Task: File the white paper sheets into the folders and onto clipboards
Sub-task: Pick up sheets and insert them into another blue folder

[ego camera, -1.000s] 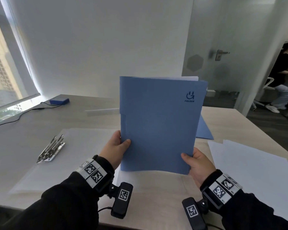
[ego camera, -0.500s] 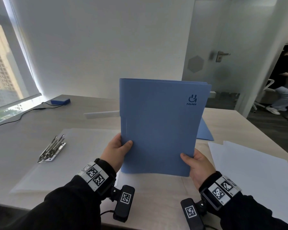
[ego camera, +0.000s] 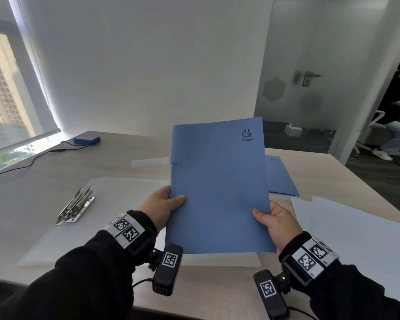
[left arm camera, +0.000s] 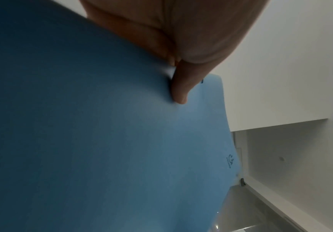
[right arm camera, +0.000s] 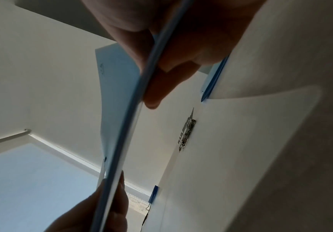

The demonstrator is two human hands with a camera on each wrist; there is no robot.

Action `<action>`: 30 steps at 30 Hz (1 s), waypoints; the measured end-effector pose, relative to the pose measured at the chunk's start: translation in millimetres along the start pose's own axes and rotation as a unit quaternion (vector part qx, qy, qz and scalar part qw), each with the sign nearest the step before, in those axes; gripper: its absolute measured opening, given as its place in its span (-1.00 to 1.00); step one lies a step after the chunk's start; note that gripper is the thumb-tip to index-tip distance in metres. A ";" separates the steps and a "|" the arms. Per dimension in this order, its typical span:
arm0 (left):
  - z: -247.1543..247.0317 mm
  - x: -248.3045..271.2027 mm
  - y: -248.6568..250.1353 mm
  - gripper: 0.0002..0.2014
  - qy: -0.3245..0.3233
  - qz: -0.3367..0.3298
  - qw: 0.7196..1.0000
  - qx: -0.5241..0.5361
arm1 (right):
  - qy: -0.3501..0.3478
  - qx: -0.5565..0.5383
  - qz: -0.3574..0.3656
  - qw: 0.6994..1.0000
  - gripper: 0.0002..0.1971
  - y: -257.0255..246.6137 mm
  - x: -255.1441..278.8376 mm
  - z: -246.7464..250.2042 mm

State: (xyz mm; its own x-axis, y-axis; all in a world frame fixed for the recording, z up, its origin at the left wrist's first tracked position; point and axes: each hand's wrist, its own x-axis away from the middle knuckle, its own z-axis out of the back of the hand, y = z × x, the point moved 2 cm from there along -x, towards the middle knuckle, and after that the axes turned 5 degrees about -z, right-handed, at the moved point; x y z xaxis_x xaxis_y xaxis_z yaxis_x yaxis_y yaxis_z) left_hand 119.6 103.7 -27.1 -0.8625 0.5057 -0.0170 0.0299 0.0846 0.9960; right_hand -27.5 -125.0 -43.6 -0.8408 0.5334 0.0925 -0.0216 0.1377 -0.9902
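I hold a closed blue folder (ego camera: 219, 185) upright above the table, its front with the printed logo facing me. My left hand (ego camera: 162, 205) grips its left edge, thumb on the front; the thumb presses the cover of the folder (left arm camera: 102, 141) in the left wrist view. My right hand (ego camera: 271, 224) pinches the lower right edge, thumb in front, fingers behind the folder (right arm camera: 120, 141). A clear clipboard (ego camera: 116, 204) with a metal clip (ego camera: 75, 207) lies flat to the left. A stack of white paper sheets (ego camera: 356, 239) lies to the right. No sheet shows above the folder's top edge.
A second blue folder (ego camera: 281, 179) lies flat on the table behind the held one. A small blue box (ego camera: 86, 140) with a black cable sits at the far left by the window. A person sits beyond the glass door at the far right.
The folder has sunk lower and tilted slightly clockwise in both hands. The white sheet edge that showed above its top a second ago is gone from sight.
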 end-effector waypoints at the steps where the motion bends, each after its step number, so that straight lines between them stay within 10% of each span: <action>1: 0.6 1.4 2.0 -0.75 0.003 0.006 1.000 -0.003 | -0.001 -0.004 -0.009 1.000 -0.76 1.0 -0.2 -0.1; 6: 16.9 4.0 16.2 -0.86 0.068 -0.027 0.987 -0.146 | 0.005 -0.010 -0.038 0.999 -0.76 4.2 -1.7 4.8; 12: 38.1 2.7 46.0 -0.79 0.202 -0.181 0.880 -0.390 | -0.007 0.061 -0.030 0.998 -0.80 0.7 -0.8 10.2; 16: 45.1 -4.0 48.3 -0.61 0.155 -0.088 0.810 -0.558 | -0.021 0.091 -0.010 0.996 -0.80 -1.8 0.7 5.9; 24: 43.5 -1.2 35.6 -0.67 0.079 -0.044 0.863 -0.496 | -0.028 0.116 0.010 0.993 -0.80 -6.3 2.0 6.6; 28: 27.4 1.3 19.8 -0.70 0.086 0.037 0.986 -0.139 | -0.034 0.097 0.006 0.995 -0.79 -5.5 2.5 1.5; 30: 17.7 2.5 13.6 -0.73 0.124 0.043 0.991 -0.005 | -0.039 0.088 0.003 0.995 -0.78 -3.7 3.9 -4.1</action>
State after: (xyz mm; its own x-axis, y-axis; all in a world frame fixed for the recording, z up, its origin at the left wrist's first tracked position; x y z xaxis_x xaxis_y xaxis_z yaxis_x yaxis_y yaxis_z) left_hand 126.8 121.3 -15.1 -0.9544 0.2848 0.0890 0.1049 0.0411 0.9936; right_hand -28.4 -120.0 -39.2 -0.8800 0.4672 0.0860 -0.1065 -0.0175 -0.9942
